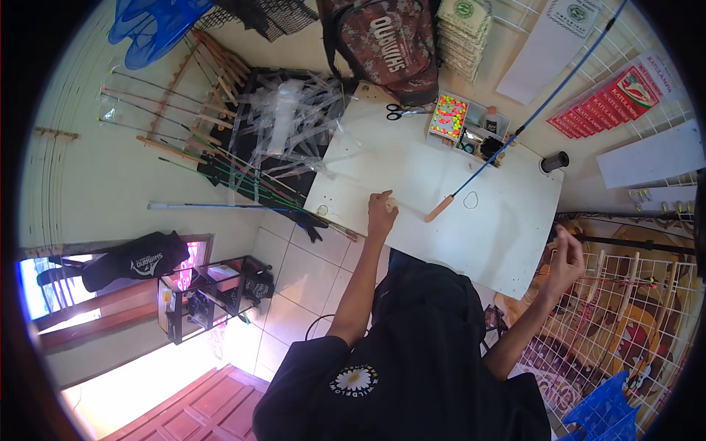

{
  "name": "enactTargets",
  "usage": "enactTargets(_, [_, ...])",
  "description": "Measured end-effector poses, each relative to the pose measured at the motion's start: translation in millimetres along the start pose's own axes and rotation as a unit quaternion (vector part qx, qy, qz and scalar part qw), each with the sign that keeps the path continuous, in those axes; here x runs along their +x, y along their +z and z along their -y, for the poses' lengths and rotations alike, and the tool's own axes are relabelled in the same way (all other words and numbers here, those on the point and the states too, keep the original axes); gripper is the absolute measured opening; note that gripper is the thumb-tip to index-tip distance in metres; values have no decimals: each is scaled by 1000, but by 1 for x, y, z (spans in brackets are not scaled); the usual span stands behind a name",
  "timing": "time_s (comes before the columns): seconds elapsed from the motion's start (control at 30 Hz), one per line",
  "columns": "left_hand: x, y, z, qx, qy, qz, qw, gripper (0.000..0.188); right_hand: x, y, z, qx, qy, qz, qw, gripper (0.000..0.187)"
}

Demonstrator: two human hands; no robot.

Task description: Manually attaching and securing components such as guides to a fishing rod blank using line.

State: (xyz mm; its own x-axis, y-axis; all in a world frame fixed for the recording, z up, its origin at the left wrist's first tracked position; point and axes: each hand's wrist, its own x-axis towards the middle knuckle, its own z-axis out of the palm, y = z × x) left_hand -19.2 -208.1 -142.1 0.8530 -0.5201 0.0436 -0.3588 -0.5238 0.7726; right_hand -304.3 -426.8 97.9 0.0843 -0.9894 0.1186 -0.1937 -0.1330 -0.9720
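My left hand [381, 214] is over the near left part of the white table [360, 158]. Its fingers curl round a small pale, beige thing [391, 203] whose kind I cannot make out. My right hand [566, 266] is raised beyond the table's right edge, thumb and fingers drawn together. Anything thin between those fingertips is too small to see. Between the hands lies a fishing rod [482, 170], its tan handle [440, 209] on the table and its blue shaft running up to the far right. Close to the handle is a loop of thin line [471, 200].
Scissors [397, 112], a box of bright beads [448, 116] and a dark spool [554, 162] stand along the table's far side. Clear plastic wrappings [283, 121] and several thin rods [243, 180] crowd the left. A white wire rack [610, 309] is right of my right hand.
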Motion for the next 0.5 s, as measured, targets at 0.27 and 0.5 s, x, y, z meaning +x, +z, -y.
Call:
enactTargets(0.27, [18,8,-20,27,45,79,995,41,-3,-45,0,-37,-8,-161,986,13])
enactTargets(0.5, [8,3,-49,18,174,88,981,41,-20,-14,-4,60,8,-57,997,9])
